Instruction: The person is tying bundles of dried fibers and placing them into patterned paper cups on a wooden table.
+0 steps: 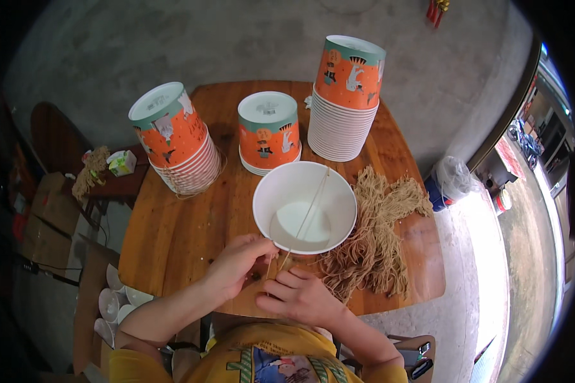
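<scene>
A white-lined paper bucket stands mouth up in front of me, near the table's front edge. A thin strand of twine runs across its mouth from the far rim down to the near rim. At the near left rim, my left hand is closed in a pinch on the twine, its fingertips against the bucket. Just right of it and lower, my right hand has its fingers curled round the twine's near end. A loose pile of tan twine strands lies to the right of the bucket.
Upside-down orange paper buckets stand in a left stack, a short middle stack and a tall right stack on the wooden table. An open carton of white buckets sits lower left. A bagged blue bin stands right.
</scene>
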